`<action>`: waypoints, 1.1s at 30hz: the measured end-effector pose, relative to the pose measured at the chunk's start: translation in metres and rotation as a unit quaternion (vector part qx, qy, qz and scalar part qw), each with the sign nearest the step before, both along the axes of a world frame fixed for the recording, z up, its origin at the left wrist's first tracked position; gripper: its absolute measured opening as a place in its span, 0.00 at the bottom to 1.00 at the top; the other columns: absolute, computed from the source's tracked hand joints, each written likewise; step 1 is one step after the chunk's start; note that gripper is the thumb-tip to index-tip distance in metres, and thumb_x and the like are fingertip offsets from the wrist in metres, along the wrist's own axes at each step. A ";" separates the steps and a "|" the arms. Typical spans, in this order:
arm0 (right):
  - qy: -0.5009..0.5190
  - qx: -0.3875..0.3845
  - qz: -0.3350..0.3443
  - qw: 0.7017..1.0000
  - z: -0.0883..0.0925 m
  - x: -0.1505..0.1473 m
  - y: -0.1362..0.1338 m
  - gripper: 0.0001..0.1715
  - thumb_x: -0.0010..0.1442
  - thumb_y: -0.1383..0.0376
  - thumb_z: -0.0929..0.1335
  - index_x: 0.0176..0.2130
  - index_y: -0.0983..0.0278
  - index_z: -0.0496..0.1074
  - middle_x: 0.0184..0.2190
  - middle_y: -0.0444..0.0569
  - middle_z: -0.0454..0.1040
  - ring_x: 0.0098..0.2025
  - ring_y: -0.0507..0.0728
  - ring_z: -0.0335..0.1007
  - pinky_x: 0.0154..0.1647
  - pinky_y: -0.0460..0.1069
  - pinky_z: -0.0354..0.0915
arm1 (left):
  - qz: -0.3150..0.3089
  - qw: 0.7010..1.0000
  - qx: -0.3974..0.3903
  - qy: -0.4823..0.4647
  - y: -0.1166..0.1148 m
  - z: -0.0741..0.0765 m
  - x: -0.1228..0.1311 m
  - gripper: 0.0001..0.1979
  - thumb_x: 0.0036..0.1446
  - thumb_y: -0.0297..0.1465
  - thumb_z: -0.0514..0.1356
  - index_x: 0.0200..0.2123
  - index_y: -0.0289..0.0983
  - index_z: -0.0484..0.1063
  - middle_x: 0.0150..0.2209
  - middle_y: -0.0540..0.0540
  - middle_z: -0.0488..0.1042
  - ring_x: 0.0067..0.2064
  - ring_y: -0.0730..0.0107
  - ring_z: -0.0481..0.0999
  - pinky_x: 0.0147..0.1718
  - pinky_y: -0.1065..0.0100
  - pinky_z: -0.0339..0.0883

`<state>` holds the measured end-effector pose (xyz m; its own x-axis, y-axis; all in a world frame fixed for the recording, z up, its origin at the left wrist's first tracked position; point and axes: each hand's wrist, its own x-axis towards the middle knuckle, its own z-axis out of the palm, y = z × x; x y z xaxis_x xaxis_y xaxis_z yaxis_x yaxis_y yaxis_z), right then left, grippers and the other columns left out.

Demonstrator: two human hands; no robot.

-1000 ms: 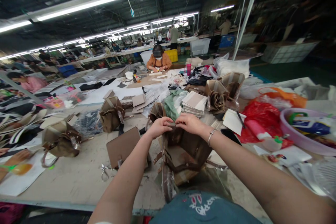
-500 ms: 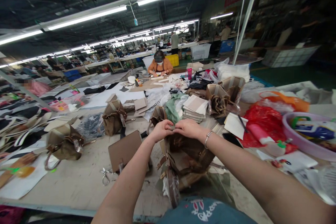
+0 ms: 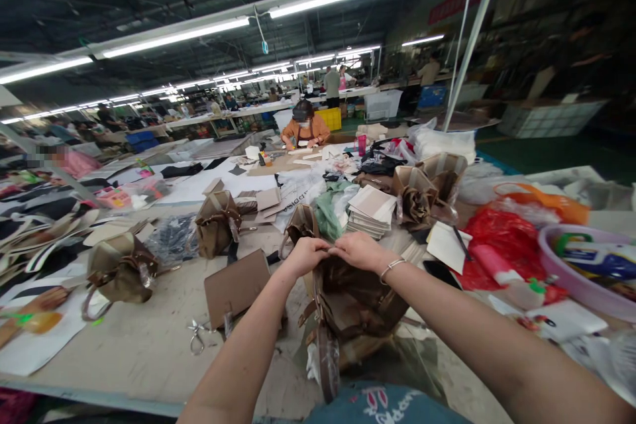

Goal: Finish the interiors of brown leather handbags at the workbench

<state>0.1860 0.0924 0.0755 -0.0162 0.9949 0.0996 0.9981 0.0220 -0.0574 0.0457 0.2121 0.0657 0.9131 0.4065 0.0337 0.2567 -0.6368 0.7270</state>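
Observation:
A brown handbag (image 3: 358,308) stands open-topped on the table right in front of me, its strap hanging down at the near left side, partly wrapped in clear plastic. My left hand (image 3: 309,256) pinches the bag's far upper edge. Close beside it, my right hand (image 3: 362,250) grips the same edge, fingertips nearly meeting those of the left. The fingers of both hands are closed on the rim, and the exact bit of edge between them is hidden. Left of the bag lies a flat brown panel (image 3: 236,288), with metal scissors (image 3: 197,338) near its lower left corner.
More brown bags stand at the left (image 3: 122,268), centre left (image 3: 217,222) and right back. Stacked cream boards (image 3: 371,209) sit beyond my hands. A red plastic bag (image 3: 501,238) and a lilac basin (image 3: 546,245) occupy the right. A co-worker (image 3: 304,127) in orange sits across the table.
Both hands keep their hold on the bag's edge and have shifted only slightly. The view has tilted a little, so the scene sits slightly lower.

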 end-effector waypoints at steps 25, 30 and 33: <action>0.077 -0.038 0.012 0.996 0.002 0.022 -0.014 0.26 0.61 0.48 0.57 0.34 0.61 0.75 0.28 0.48 0.76 0.29 0.54 0.68 0.27 0.46 0.54 | 0.040 0.998 -0.034 -0.041 -0.002 -0.011 0.002 0.09 0.48 0.30 0.60 0.33 0.37 0.79 0.32 0.47 0.79 0.35 0.65 0.76 0.38 0.68 0.66; 0.018 -0.005 -0.020 1.000 0.000 0.012 -0.007 0.22 0.62 0.56 0.58 0.30 0.63 0.75 0.30 0.51 0.76 0.32 0.56 0.69 0.31 0.47 0.55 | 0.041 0.990 -0.128 -0.037 -0.005 -0.003 0.000 0.16 0.46 0.32 0.63 0.41 0.35 0.76 0.41 0.43 0.77 0.44 0.60 0.74 0.48 0.62 0.63; 0.036 0.015 -0.034 0.999 -0.004 0.014 -0.008 0.20 0.62 0.56 0.60 0.29 0.64 0.74 0.29 0.51 0.75 0.32 0.56 0.68 0.32 0.47 0.56 | 0.038 0.955 -0.278 -0.092 -0.006 0.003 -0.012 0.32 0.44 0.37 0.65 0.54 0.38 0.65 0.53 0.40 0.69 0.52 0.59 0.69 0.51 0.60 0.60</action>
